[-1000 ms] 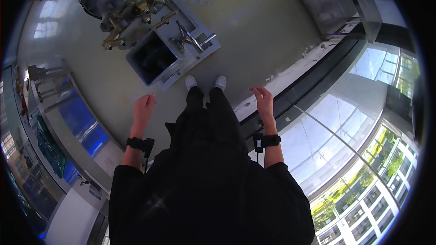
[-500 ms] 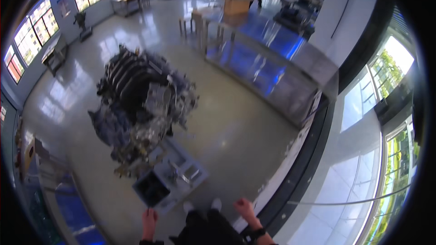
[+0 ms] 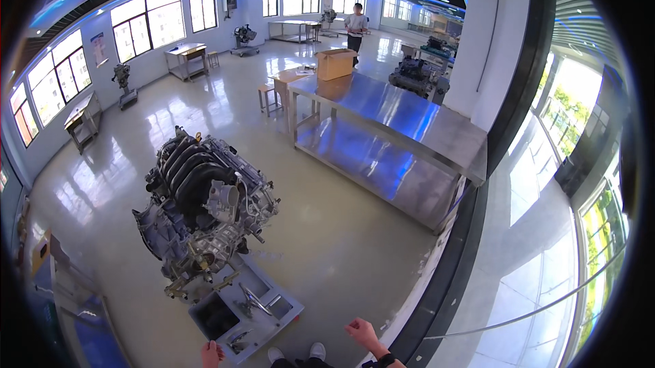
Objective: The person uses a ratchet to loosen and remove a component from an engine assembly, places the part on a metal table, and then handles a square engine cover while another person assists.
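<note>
I take the car engine (image 3: 201,214) as my landmark: it stands on the glossy floor (image 3: 327,245), grey and black, its dark intake runners on top and its lower end tilted toward me. Beyond the engine and to its right runs the long steel surface (image 3: 402,126) with a lower shelf, and a brown cardboard box (image 3: 336,63) sits on its far end. Farther behind the engine, past that box, a person (image 3: 355,29) stands in the open hall, and smaller work tables (image 3: 185,54) line the windowed wall off to the engine's far left. Just in front of the engine, touching its base, lies the grey tool tray (image 3: 273,317), with a dark square bin in its left half and a few metal tools (image 3: 254,298) lying loose in its right half. My left hand (image 3: 211,354) is at the near corner of that tray, on the engine's near side, and I cannot tell whether it touches the rim; only its top shows at the frame's lower edge, so I cannot tell its grip. My right hand (image 3: 361,334) hangs just right of the tray, clear of it, fingers loosely curled with the grip narrow and empty, a dark band on the wrist.
</note>
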Available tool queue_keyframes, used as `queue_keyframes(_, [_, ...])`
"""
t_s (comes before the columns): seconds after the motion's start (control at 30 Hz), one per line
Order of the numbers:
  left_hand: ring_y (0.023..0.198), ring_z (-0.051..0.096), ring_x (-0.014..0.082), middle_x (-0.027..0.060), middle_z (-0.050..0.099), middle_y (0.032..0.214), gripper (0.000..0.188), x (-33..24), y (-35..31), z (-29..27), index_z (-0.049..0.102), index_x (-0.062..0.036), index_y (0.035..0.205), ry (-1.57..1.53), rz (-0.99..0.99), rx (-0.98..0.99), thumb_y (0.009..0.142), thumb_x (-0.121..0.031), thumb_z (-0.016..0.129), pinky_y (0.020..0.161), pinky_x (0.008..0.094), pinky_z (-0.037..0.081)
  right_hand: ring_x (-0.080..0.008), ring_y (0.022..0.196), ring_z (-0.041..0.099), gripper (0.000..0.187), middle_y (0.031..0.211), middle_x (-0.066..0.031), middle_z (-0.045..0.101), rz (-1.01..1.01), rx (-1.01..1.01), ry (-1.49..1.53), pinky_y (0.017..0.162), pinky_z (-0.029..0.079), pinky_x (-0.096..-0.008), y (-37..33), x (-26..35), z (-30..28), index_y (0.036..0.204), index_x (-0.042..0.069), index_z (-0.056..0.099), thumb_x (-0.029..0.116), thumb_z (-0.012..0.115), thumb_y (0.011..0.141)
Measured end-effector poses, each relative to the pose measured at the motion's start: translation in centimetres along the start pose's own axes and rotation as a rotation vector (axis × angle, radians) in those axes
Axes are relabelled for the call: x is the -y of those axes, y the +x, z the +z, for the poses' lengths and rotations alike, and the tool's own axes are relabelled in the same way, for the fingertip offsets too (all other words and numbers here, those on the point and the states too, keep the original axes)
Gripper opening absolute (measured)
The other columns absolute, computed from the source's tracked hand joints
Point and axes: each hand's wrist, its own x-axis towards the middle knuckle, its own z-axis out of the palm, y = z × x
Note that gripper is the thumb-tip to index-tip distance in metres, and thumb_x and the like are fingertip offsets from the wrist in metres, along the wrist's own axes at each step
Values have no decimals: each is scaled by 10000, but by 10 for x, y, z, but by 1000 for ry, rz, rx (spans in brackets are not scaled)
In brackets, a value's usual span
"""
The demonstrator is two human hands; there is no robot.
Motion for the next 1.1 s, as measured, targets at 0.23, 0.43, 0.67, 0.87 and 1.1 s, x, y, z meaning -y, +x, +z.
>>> queue_keyframes(0.23, [460, 557, 152, 53, 586, 602, 339, -13, 2, 2, 560, -64, 776, 95, -163, -39, 984, -303, 441, 434, 274, 420, -178, 607, 625, 324, 635, -89, 629, -17, 35, -2, 587, 490, -318, -1, -4, 0, 778, -9, 623, 306, 672, 837])
queue_keyframes(0.43, [517, 582, 143, 39, 601, 627, 333, -32, -12, 6, 565, -76, 775, 93, -186, -27, 975, -321, 464, 472, 275, 430, -138, 501, 586, 518, 527, -64, 588, 158, 75, -43, 535, 472, -291, -14, 11, -3, 634, -7, 646, 419, 560, 916])
queue_keyframes(0.67, [528, 591, 138, 38, 623, 651, 330, -26, -6, -4, 608, -74, 788, 64, -193, 11, 952, -345, 515, 488, 271, 442, -141, 508, 612, 450, 545, -66, 617, 57, 62, 12, 544, 488, -295, -15, 21, 16, 676, -9, 673, 340, 526, 918])
queue_keyframes(0.87, [571, 605, 140, 42, 628, 672, 305, -40, -16, -8, 621, -60, 808, -23, -205, 89, 932, -333, 566, 563, 282, 475, -172, 517, 637, 288, 566, -88, 628, 4, 105, -44, 542, 510, -305, -18, 45, 37, 804, -7, 702, 172, 481, 847])
queue_keyframes(1.1, [600, 611, 143, 58, 639, 760, 320, -26, -9, -18, 606, -46, 945, 35, -141, 78, 881, -358, 640, 533, 271, 473, -227, 552, 654, 299, 601, -136, 637, -103, 65, -207, 582, 526, -342, -22, 73, 77, 865, 47, 733, 145, 455, 817])
